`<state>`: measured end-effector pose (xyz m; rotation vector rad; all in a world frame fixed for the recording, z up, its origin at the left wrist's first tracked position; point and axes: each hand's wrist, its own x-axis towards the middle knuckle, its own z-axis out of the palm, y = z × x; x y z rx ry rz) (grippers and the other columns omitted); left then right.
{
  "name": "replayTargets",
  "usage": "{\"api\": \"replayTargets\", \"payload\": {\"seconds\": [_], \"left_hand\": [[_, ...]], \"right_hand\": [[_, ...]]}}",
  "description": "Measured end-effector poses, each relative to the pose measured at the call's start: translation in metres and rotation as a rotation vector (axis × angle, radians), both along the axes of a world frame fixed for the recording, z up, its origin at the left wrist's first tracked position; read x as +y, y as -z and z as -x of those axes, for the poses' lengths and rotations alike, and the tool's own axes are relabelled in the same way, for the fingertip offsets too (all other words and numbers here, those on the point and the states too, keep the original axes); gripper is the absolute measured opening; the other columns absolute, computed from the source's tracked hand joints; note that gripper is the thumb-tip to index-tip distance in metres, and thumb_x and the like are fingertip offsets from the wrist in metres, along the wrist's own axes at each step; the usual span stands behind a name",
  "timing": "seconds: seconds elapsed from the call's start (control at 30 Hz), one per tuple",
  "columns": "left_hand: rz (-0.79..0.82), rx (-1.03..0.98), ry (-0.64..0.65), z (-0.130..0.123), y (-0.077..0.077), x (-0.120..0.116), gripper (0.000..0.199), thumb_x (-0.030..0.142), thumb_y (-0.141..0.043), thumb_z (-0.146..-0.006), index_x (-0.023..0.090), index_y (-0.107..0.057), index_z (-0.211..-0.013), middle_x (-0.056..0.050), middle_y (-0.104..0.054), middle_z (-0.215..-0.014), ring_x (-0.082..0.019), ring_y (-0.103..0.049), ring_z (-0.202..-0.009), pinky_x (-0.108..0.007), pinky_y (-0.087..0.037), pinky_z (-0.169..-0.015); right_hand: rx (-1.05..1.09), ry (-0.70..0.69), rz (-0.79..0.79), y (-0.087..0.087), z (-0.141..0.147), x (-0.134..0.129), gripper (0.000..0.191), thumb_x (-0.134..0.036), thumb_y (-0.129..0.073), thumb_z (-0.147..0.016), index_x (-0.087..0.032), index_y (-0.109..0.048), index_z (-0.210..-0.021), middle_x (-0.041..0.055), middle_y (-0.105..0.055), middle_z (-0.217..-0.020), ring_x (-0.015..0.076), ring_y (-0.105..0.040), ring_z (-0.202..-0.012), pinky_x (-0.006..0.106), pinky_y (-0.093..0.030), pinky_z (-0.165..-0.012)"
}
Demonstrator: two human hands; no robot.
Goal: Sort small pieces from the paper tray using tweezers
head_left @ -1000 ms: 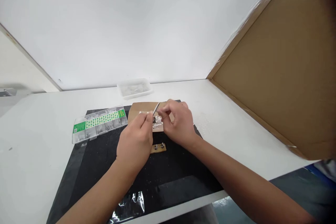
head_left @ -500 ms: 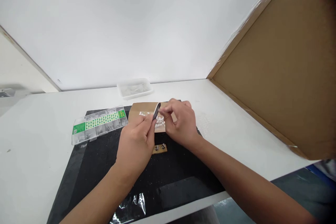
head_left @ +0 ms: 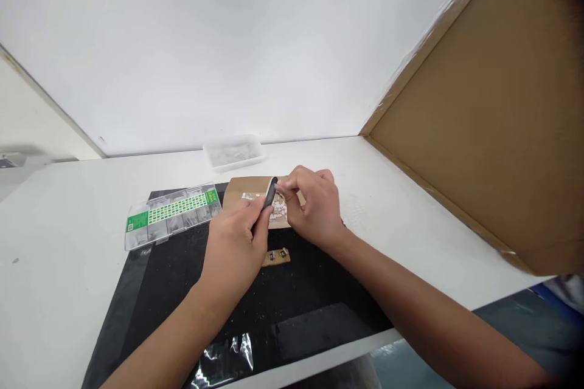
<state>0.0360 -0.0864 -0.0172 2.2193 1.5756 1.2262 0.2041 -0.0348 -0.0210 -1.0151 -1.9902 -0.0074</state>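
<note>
My left hand (head_left: 237, 234) is closed round a slim black object with a pale edge (head_left: 271, 192), which points up and away. At its upper end, the thumb and fingertips of my right hand (head_left: 314, 206) are pinched together; whatever they hold is too small to make out. Beneath both hands lies a brown sheet (head_left: 235, 189) with small white pieces (head_left: 279, 211) scattered on it. Closer to me, a small tan strip (head_left: 276, 257) with round metal parts rests on the black mat (head_left: 292, 292), partly behind my left hand.
A clear compartment box with a green label (head_left: 173, 216) lies at the mat's left edge. Behind the mat is a translucent tray (head_left: 235, 155) on the white table (head_left: 55, 225). A large cardboard panel (head_left: 493, 115) stands at the right.
The fingertips of my right hand have shifted slightly against the black object's upper end. My left hand keeps its hold, with its thumb moved a little.
</note>
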Motion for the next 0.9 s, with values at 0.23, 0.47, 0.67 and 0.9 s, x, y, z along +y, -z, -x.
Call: {"api": "replayTargets", "payload": {"seconds": [0.23, 0.47, 0.67, 0.9], "left_hand": [[-0.061, 0.014, 0.032, 0.002, 0.001, 0.004, 0.016, 0.021, -0.058, -0.101, 0.02, -0.074, -0.103, -0.001, -0.071, -0.081, -0.016, -0.065, -0.073, -0.028, -0.047, -0.069], [-0.195, 0.271, -0.111, 0.016, 0.015, 0.018, 0.027, 0.023, -0.053, -0.105, 0.017, -0.067, -0.127, -0.009, -0.076, -0.099, -0.021, -0.071, -0.088, -0.029, -0.049, -0.069], [-0.227, 0.425, -0.127, 0.03, 0.024, 0.035, 0.024, 0.02, -0.056, -0.103, 0.017, -0.07, -0.122, -0.009, -0.075, -0.098, -0.024, -0.067, -0.089, -0.035, -0.051, -0.077], [-0.309, 0.264, -0.07, 0.028, 0.017, 0.032, 0.025, 0.021, -0.065, -0.098, 0.018, -0.07, -0.122, -0.014, -0.07, -0.118, -0.028, -0.06, -0.111, -0.043, -0.054, -0.091]], "right_hand": [[0.031, -0.068, 0.034, 0.001, 0.0, -0.003, 0.025, -0.023, -0.054, -0.102, -0.023, -0.048, -0.078, -0.0021, -0.069, -0.077, 0.0149, -0.061, -0.067, 0.038, -0.034, -0.076], [0.33, -0.123, 0.197, 0.005, -0.004, -0.003, 0.013, -0.031, -0.064, -0.101, -0.025, -0.06, -0.09, -0.0024, -0.07, -0.077, 0.0161, -0.068, -0.069, 0.041, -0.048, -0.085], [0.607, -0.258, 0.493, 0.008, -0.004, -0.005, 0.023, -0.043, -0.071, -0.095, -0.022, -0.063, -0.088, 0.0013, -0.071, -0.084, 0.0151, -0.07, -0.066, 0.033, -0.059, -0.067], [0.613, -0.26, 0.494, 0.006, -0.005, -0.009, 0.023, -0.044, -0.073, -0.094, -0.022, -0.067, -0.09, 0.0032, -0.076, -0.082, 0.0194, -0.075, -0.074, 0.036, -0.062, -0.073]]}}
